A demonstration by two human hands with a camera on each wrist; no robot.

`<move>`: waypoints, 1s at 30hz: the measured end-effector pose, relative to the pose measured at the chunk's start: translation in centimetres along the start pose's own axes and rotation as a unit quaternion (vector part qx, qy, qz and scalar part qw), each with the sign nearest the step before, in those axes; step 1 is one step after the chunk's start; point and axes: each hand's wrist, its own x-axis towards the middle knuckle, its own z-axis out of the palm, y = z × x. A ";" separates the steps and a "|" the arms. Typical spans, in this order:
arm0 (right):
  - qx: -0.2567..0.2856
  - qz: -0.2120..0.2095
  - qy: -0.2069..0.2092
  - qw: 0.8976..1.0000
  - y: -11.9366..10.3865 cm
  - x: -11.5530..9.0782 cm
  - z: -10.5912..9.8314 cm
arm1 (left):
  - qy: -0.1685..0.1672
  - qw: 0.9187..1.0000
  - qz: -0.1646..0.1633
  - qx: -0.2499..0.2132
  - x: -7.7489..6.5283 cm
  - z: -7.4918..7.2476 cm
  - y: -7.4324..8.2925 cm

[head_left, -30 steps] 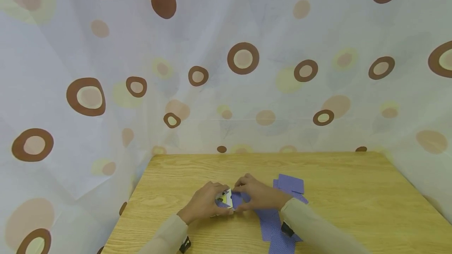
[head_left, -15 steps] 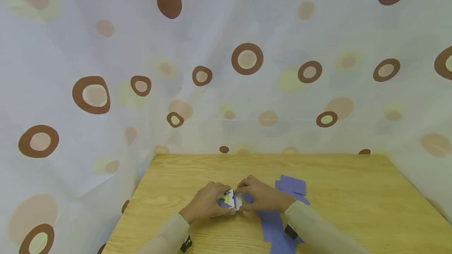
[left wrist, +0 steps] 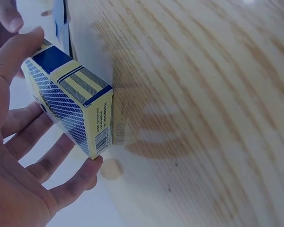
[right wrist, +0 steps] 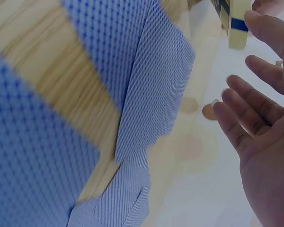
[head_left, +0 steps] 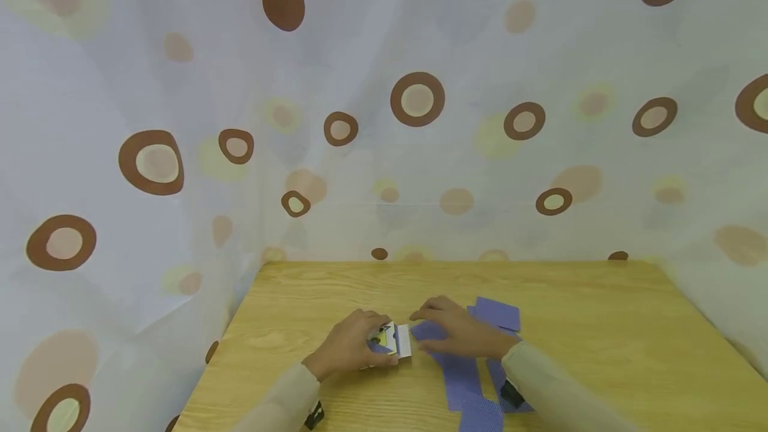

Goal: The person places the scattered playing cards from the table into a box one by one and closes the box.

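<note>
My left hand (head_left: 348,345) grips a small playing-card box (head_left: 384,339), thumb along one narrow side and fingers along the other. Close up in the left wrist view, the card box (left wrist: 61,92) shows a blue lattice face, blue and cream stripes and a barcode, low over the wood. A white flap (head_left: 405,341) juts from its right end. Just right of that flap, my right hand (head_left: 459,333) holds nothing; its fingers are apart and loosely bent over blue-backed playing cards (head_left: 462,382). The right wrist view shows the right hand's fingers (right wrist: 246,111) spread near the box's end.
Several blue-backed cards lie overlapping in a band on the wooden table (head_left: 324,292), reaching from under the right forearm to the card (head_left: 499,313) farthest back. A spotted curtain (head_left: 360,165) hangs behind the table and along its sides.
My right hand has let go of the box end and moved right. The flap's white surface now shows where blue showed a second ago. The left hand keeps its hold.
</note>
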 end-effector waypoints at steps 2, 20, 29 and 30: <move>-0.003 0.005 -0.002 1.000 0.4 -0.6 -0.4 | 0.002 1.000 -0.001 0.006 -0.2 0.0 -0.1; -0.075 0.050 0.060 0.994 5.8 -8.7 -3.0 | -0.009 1.000 -0.022 -0.009 -0.7 -0.4 -0.5; -0.094 0.105 0.086 0.986 8.1 -11.1 -3.7 | -0.006 0.999 -0.022 -0.023 -1.1 -0.6 -1.1; -0.093 0.114 0.084 0.986 8.2 -11.2 -3.8 | -0.006 0.999 -0.022 -0.024 -1.1 -0.5 -1.2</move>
